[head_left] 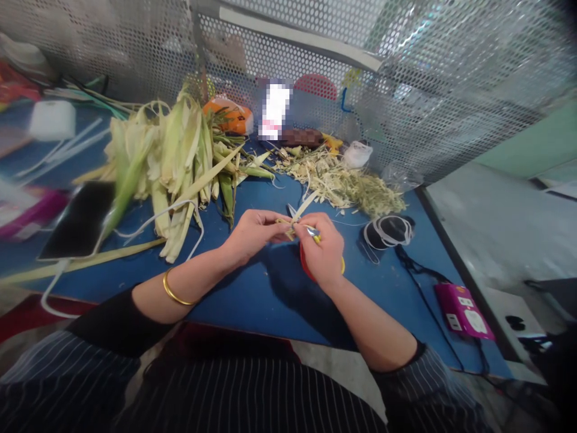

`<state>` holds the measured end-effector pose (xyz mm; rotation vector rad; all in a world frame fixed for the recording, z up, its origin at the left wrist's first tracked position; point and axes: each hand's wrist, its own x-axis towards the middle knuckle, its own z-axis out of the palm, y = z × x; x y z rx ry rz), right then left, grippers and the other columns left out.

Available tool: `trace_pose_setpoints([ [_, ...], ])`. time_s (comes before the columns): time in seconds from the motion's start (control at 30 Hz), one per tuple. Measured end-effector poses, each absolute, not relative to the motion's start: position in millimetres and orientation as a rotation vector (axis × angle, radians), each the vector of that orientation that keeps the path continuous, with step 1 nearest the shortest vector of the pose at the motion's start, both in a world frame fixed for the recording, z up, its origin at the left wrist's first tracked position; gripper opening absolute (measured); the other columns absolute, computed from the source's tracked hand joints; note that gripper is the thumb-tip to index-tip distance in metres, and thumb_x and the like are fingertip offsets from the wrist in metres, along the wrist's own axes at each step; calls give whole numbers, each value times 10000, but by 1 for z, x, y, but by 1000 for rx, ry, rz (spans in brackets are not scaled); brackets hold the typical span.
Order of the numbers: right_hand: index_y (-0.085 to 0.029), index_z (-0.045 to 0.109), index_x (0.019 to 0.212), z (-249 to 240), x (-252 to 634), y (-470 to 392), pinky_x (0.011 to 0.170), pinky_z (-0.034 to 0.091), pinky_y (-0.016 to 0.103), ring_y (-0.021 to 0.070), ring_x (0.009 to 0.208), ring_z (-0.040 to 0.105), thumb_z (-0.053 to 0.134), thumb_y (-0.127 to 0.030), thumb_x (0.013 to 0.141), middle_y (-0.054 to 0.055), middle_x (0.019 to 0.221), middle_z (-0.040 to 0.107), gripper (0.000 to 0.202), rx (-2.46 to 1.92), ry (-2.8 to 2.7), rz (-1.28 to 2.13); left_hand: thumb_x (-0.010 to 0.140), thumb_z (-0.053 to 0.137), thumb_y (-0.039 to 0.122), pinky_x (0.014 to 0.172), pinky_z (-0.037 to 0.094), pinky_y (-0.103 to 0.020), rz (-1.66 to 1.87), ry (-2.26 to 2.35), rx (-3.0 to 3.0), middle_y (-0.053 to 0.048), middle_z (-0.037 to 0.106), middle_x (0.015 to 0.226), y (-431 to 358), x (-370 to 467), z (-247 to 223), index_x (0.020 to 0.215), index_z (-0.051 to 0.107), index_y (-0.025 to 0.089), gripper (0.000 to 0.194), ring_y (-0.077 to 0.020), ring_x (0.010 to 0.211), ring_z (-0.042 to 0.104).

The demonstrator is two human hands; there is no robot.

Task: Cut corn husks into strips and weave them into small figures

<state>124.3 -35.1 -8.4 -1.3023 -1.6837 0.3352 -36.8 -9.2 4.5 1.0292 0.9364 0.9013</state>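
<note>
Over the middle of the blue table [252, 294], my left hand [252, 234] pinches a small piece of pale husk strip. My right hand [322, 246] meets it there, its fingers closed on scissors with red and yellow handles, whose blade tip shows beyond the fingers. A pale husk strip [309, 203] sticks up from between the two hands. Left of them lies a large pile of pale green corn husks [180, 144]. Shredded husk scraps [342, 180] are heaped behind my right hand.
A dark phone [80, 219] with a white cable lies at the left. Black spool with white cord [388, 231] and a purple power box [464, 313] are at the right. Behind stand an orange packet [229, 115], a lit screen [274, 111] and a perforated metal panel [306, 54].
</note>
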Motion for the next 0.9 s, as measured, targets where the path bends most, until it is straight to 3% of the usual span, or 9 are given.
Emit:
trace_pose_setpoints([
  [0.17, -202, 555, 721, -20, 123, -27, 515, 392, 240, 110, 507, 505, 612, -417, 828, -47, 542, 562, 247, -1339, -1315, 995, 748, 706, 250, 700, 512, -231, 817, 912, 1124, -61, 740, 757, -10, -39, 6, 934, 762, 147, 220, -120, 702, 674],
  [0.43, -197, 555, 689, -17, 116, -28, 441, 349, 212, 81, 426, 459, 669, -421, 774, -64, 496, 538, 266, -1340, -1179, 1103, 685, 761, 274, 750, 519, -250, 950, 978, 1101, -38, 738, 845, -7, -35, -6, 1012, 748, 147, 351, -116, 721, 649],
  [0.67, -201, 557, 760, -21, 113, -28, 445, 400, 211, 91, 431, 514, 690, -441, 750, -50, 544, 596, 274, -1294, -1043, 1226, 668, 754, 240, 737, 518, -254, 1083, 1009, 1127, -25, 719, 782, -6, -33, -9, 967, 747, 137, 316, -112, 685, 630],
  [0.9, -224, 478, 873, -20, 111, -33, 661, 553, 320, 130, 545, 651, 502, -350, 886, 0, 801, 705, 129, -1213, -1155, 1192, 643, 761, 219, 683, 515, -229, 1218, 1056, 847, 2, 684, 730, 1, -38, 0, 872, 719, 130, 249, -80, 613, 606],
])
